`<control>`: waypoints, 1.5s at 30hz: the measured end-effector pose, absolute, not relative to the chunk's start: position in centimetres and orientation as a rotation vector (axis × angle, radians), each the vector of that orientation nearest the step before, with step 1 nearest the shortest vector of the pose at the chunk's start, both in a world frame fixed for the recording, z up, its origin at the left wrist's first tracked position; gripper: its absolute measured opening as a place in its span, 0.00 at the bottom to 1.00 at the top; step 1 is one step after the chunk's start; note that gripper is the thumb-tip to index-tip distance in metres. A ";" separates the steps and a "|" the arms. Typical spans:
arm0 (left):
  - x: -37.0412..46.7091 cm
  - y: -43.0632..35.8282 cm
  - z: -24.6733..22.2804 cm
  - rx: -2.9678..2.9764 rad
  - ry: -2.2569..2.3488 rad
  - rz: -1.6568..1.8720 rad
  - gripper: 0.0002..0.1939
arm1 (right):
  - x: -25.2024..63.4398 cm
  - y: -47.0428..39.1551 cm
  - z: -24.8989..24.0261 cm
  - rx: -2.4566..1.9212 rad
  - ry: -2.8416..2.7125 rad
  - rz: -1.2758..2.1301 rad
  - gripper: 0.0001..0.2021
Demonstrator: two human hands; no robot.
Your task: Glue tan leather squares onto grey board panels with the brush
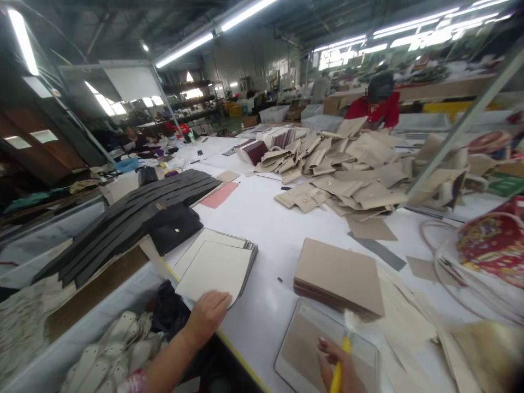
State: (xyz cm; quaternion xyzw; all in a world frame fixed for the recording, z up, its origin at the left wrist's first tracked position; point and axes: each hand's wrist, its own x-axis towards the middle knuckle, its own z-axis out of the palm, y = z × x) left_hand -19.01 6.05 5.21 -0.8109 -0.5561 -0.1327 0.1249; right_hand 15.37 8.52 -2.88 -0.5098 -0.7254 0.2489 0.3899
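Observation:
My left hand (pixel 210 311) is at the near edge of a stack of cream panels (pixel 221 262), fingers closed on the top panel's near corner. My right hand (pixel 338 360) grips a brush by its yellow handle (pixel 341 355), its pale bristles pointing up and away from me. Under that hand lies a flat brown piece with a pale, rounded-corner border (pixel 301 344). Just beyond it sits a neat pile of tan panels (pixel 338 270); the brush tip overlaps the pile's near edge in view.
A black flap piece (pixel 174 226) and rows of dark grey pieces (pixel 143 207) lie at left. Tan bag parts (pixel 347 180) are heaped at the back right. A bin with cream tabs (pixel 110 344) stands below left. Someone in red (pixel 372 101) works across the table.

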 end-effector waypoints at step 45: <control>5.9 19.3 0.1 -2.914 -1.588 -0.281 0.37 | 13.2 31.2 4.9 -1.496 -1.454 1.226 0.11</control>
